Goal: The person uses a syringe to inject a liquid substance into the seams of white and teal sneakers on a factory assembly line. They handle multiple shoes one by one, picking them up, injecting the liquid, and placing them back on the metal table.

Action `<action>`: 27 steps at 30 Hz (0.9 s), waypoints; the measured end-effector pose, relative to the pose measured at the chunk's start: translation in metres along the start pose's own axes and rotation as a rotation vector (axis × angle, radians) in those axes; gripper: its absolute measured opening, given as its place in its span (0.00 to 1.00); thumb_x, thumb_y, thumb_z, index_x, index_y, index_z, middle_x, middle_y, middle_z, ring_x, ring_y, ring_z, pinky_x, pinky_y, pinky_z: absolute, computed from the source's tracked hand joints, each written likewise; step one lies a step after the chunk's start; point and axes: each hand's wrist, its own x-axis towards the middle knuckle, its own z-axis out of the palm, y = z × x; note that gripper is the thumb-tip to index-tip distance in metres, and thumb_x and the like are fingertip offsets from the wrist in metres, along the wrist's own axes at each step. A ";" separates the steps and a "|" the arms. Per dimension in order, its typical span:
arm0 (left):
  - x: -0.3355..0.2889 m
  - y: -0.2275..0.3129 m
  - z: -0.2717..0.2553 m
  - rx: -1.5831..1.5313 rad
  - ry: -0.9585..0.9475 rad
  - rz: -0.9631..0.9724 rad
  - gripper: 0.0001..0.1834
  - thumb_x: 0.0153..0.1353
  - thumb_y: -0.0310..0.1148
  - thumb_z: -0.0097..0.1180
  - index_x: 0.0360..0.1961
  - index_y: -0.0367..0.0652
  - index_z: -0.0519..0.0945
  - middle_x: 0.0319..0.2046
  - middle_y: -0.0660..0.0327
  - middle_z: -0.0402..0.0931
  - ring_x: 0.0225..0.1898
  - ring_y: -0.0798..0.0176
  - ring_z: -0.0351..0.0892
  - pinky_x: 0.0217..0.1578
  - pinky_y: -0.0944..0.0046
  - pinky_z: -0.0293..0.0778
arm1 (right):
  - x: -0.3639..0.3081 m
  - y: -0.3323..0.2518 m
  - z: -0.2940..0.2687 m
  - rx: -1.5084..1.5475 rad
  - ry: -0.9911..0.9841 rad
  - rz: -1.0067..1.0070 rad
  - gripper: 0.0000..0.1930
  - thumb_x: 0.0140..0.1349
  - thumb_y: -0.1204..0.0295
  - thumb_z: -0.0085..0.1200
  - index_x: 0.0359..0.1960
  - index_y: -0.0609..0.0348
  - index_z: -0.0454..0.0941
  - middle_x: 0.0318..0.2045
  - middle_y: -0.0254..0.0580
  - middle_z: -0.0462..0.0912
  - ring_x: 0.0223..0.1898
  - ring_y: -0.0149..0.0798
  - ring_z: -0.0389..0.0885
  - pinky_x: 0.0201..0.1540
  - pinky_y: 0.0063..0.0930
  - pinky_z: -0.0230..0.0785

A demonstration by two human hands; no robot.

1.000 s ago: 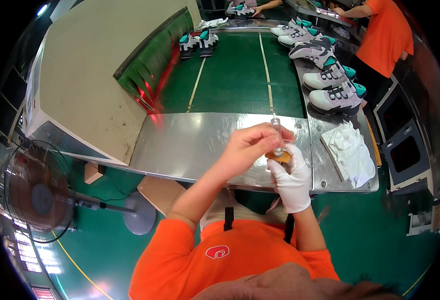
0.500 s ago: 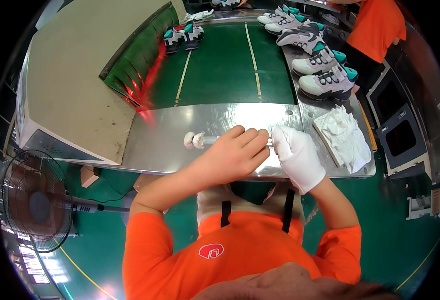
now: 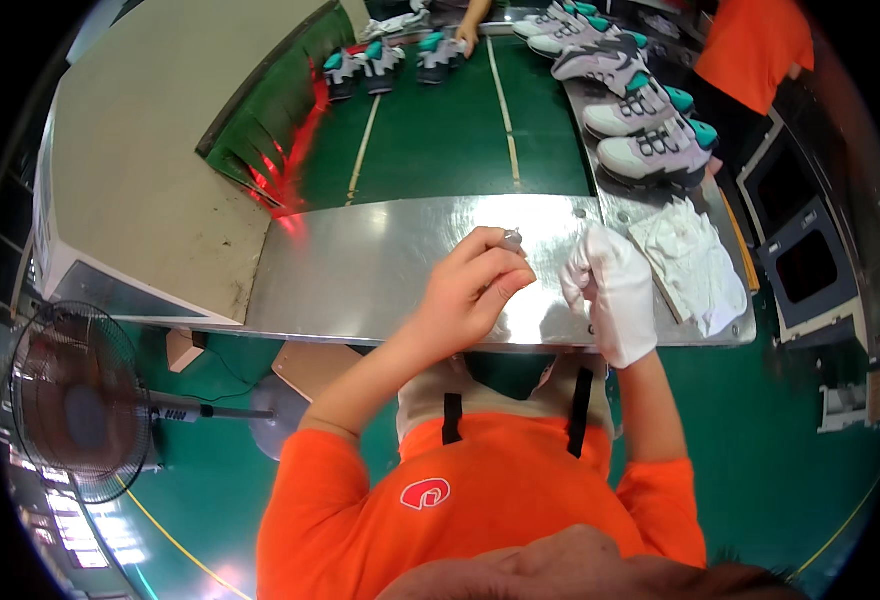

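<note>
My left hand [image 3: 473,293] is bare and closed above the steel tabletop [image 3: 360,270]. A slim object with a grey, metallic-looking tip [image 3: 512,239] pokes out of its fist by the forefinger; the rest is hidden in the fingers. To its right, apart from it, my right hand [image 3: 615,295] wears a white glove. Its fingers are curled in, and whatever they may hold cannot be made out. The crumpled white cloth [image 3: 695,262] lies just right of the gloved hand, on a flat board at the table's right end.
Beyond the steel runs a green belt [image 3: 440,150]. Small grey-and-teal shoes [image 3: 382,68] stand at its far end, where another person's hand [image 3: 468,38] touches one. Several larger shoes [image 3: 650,155] line the right ledge. A beige machine [image 3: 160,150] and a fan [image 3: 80,400] are at left.
My hands have moved apart, and the white ball-shaped ends left of my left hand no longer show. At the belt's far end another person's hand has appeared with another shoe.
</note>
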 end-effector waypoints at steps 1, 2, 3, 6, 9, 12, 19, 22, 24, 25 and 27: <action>0.003 0.000 0.003 -0.109 0.039 -0.023 0.05 0.65 0.28 0.57 0.35 0.37 0.81 0.41 0.56 0.74 0.37 0.61 0.77 0.37 0.64 0.75 | 0.000 0.010 0.003 -0.062 -0.005 -0.056 0.11 0.69 0.65 0.51 0.41 0.60 0.69 0.31 0.36 0.73 0.30 0.30 0.74 0.33 0.25 0.68; 0.007 -0.001 0.006 -0.218 0.076 -0.043 0.05 0.65 0.28 0.57 0.36 0.38 0.81 0.41 0.56 0.74 0.39 0.62 0.77 0.38 0.66 0.74 | -0.004 0.021 0.009 -0.124 -0.010 -0.113 0.14 0.68 0.66 0.53 0.48 0.61 0.69 0.37 0.39 0.75 0.37 0.32 0.76 0.40 0.28 0.70; 0.008 -0.001 0.010 -0.327 0.116 -0.065 0.05 0.65 0.29 0.58 0.36 0.38 0.82 0.42 0.57 0.75 0.40 0.63 0.77 0.39 0.68 0.74 | -0.009 0.028 0.014 -0.183 -0.017 -0.166 0.19 0.67 0.68 0.55 0.56 0.62 0.68 0.43 0.42 0.77 0.44 0.34 0.79 0.46 0.30 0.73; 0.010 0.003 0.014 -0.556 0.105 -0.163 0.08 0.68 0.31 0.56 0.38 0.38 0.83 0.48 0.57 0.74 0.50 0.64 0.74 0.49 0.65 0.72 | -0.022 0.034 0.035 -0.121 -0.075 0.154 0.37 0.60 0.76 0.61 0.70 0.55 0.55 0.47 0.41 0.77 0.43 0.29 0.78 0.43 0.23 0.73; 0.018 0.003 0.009 -0.661 0.237 -0.170 0.11 0.71 0.34 0.51 0.38 0.37 0.81 0.54 0.53 0.73 0.57 0.58 0.71 0.57 0.56 0.69 | -0.028 0.024 0.037 -0.073 0.034 0.220 0.34 0.61 0.80 0.58 0.69 0.53 0.59 0.42 0.37 0.78 0.34 0.23 0.75 0.33 0.15 0.69; 0.031 0.000 -0.005 -0.732 0.413 -0.230 0.16 0.74 0.39 0.47 0.39 0.37 0.78 0.58 0.49 0.72 0.62 0.54 0.69 0.64 0.49 0.65 | -0.029 0.030 0.034 -0.094 0.045 0.081 0.31 0.63 0.82 0.56 0.68 0.54 0.63 0.39 0.34 0.78 0.32 0.21 0.73 0.31 0.14 0.68; 0.035 -0.002 -0.009 -0.846 0.420 -0.350 0.17 0.73 0.42 0.49 0.39 0.38 0.81 0.49 0.52 0.78 0.56 0.57 0.74 0.62 0.54 0.67 | -0.028 0.035 0.039 -0.230 -0.020 -0.002 0.29 0.61 0.82 0.58 0.65 0.56 0.68 0.40 0.33 0.78 0.32 0.22 0.74 0.35 0.17 0.70; 0.034 -0.001 -0.011 -0.800 0.408 -0.336 0.17 0.73 0.41 0.49 0.39 0.37 0.82 0.45 0.55 0.80 0.55 0.57 0.76 0.61 0.56 0.67 | -0.027 0.035 0.040 -0.248 -0.028 -0.007 0.29 0.61 0.82 0.59 0.65 0.56 0.68 0.40 0.33 0.79 0.32 0.22 0.74 0.36 0.17 0.70; 0.032 -0.002 -0.011 -0.745 0.399 -0.319 0.16 0.72 0.40 0.49 0.38 0.37 0.82 0.43 0.56 0.81 0.55 0.56 0.76 0.60 0.56 0.66 | -0.027 0.033 0.040 -0.273 -0.025 -0.010 0.29 0.61 0.82 0.59 0.65 0.56 0.68 0.40 0.33 0.79 0.32 0.22 0.74 0.36 0.17 0.71; 0.032 -0.003 -0.012 -0.702 0.397 -0.300 0.16 0.72 0.39 0.50 0.38 0.36 0.82 0.43 0.56 0.81 0.55 0.56 0.76 0.60 0.56 0.66 | -0.027 0.032 0.040 -0.292 -0.023 -0.012 0.29 0.60 0.82 0.60 0.65 0.56 0.69 0.39 0.33 0.79 0.32 0.22 0.74 0.36 0.17 0.71; 0.032 -0.005 -0.015 -0.614 0.393 -0.263 0.15 0.71 0.36 0.52 0.36 0.35 0.83 0.42 0.57 0.81 0.55 0.56 0.76 0.59 0.57 0.65 | -0.027 0.030 0.040 -0.334 -0.019 -0.019 0.29 0.60 0.81 0.60 0.64 0.56 0.69 0.39 0.33 0.80 0.32 0.22 0.75 0.37 0.18 0.71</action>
